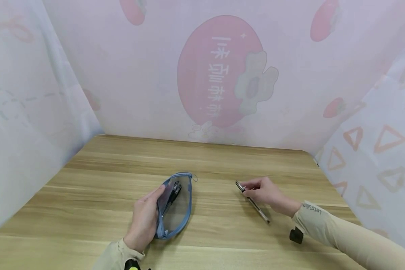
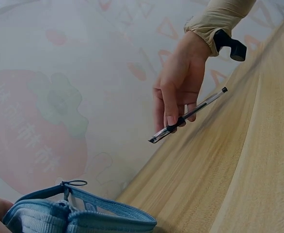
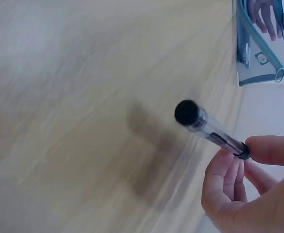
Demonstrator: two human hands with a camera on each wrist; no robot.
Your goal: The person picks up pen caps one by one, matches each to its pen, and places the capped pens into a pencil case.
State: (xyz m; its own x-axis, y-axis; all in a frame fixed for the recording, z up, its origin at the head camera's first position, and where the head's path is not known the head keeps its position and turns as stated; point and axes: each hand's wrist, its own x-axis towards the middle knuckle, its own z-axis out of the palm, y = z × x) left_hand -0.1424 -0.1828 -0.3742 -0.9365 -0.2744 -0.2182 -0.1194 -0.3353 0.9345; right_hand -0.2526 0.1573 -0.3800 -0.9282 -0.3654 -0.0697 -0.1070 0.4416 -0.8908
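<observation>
In the head view my left hand (image 1: 144,221) grips one side of a see-through pencil pouch (image 1: 185,221) with blue zipper edging. Its mouth gapes wide, and dark pens (image 1: 171,195) lie inside; how many I cannot tell. To the right, my right hand (image 1: 264,191) pinches a capped clear-barrelled pen (image 1: 259,210) between thumb and fingers. The right wrist view shows the black end of that pen (image 3: 205,124) pointing towards the camera, apart from the pouch (image 3: 258,48). The left wrist view has the pen (image 2: 200,109) tilted above the tabletop, with the pouch's zipper (image 2: 84,213) below.
Both hands are over a wood-grain table (image 1: 148,153). Pale printed cloth (image 1: 138,82) hangs behind the table and along both sides. A black device (image 1: 296,235) sits at the right wrist, below the sleeve cuff.
</observation>
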